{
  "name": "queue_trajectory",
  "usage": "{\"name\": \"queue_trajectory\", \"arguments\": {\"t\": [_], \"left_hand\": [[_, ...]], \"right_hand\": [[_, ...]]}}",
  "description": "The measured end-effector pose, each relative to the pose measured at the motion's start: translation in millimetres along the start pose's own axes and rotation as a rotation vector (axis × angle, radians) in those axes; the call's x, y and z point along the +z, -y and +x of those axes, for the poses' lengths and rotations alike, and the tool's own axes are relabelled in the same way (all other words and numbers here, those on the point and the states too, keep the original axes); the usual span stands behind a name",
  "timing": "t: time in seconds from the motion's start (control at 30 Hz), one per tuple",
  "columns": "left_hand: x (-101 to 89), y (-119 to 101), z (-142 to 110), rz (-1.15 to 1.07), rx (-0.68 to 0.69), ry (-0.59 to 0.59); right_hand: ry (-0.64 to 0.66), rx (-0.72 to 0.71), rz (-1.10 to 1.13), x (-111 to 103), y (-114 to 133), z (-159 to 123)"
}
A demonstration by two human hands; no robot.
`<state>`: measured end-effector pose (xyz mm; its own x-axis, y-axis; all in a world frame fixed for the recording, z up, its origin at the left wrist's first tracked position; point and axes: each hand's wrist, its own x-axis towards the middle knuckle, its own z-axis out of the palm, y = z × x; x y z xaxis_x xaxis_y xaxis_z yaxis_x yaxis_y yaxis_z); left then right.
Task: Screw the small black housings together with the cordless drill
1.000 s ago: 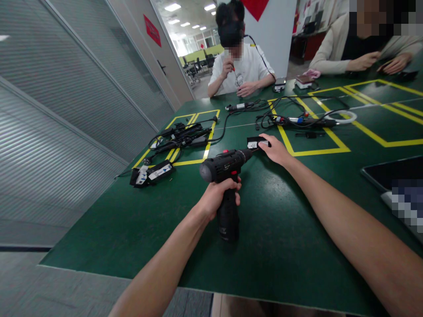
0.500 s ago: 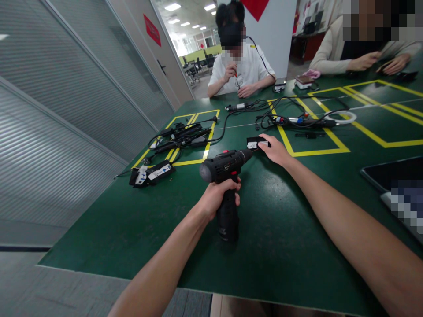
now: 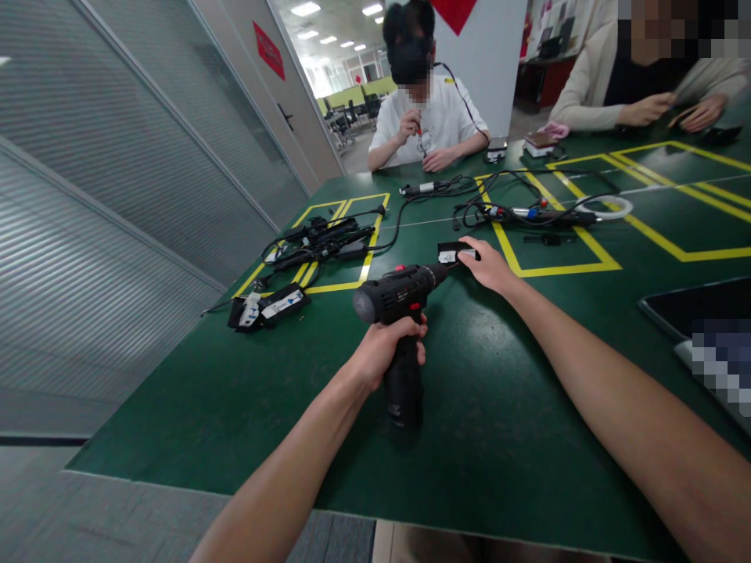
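Note:
My left hand (image 3: 387,344) is wrapped around the grip of a black cordless drill (image 3: 399,293). The drill points away to the right, and its bit end reaches the near side of a small black-and-white box-like part (image 3: 451,252). Whether the bit touches the part I cannot tell. My right hand (image 3: 484,264) grips the right end of that part between thumb and fingers, on the green table (image 3: 481,422).
To the left lie similar black-and-white parts (image 3: 273,306) and a heap of black adapters and cables (image 3: 328,242). More cables and a wand-like tool (image 3: 540,215) lie beyond my right hand. A dark flat device (image 3: 704,313) is at right. Two people sit opposite.

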<state>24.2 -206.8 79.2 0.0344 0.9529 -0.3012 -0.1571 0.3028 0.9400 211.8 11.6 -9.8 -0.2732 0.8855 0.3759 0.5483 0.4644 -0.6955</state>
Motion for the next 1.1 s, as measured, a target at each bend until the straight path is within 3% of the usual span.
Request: {"name": "queue_trajectory", "arguments": {"t": [1.1], "left_hand": [[-3.2, 2.2, 2.0, 0.010, 0.005, 0.034]], "right_hand": [[0.001, 0.005, 0.003, -1.5, 2.9, -1.5]]}}
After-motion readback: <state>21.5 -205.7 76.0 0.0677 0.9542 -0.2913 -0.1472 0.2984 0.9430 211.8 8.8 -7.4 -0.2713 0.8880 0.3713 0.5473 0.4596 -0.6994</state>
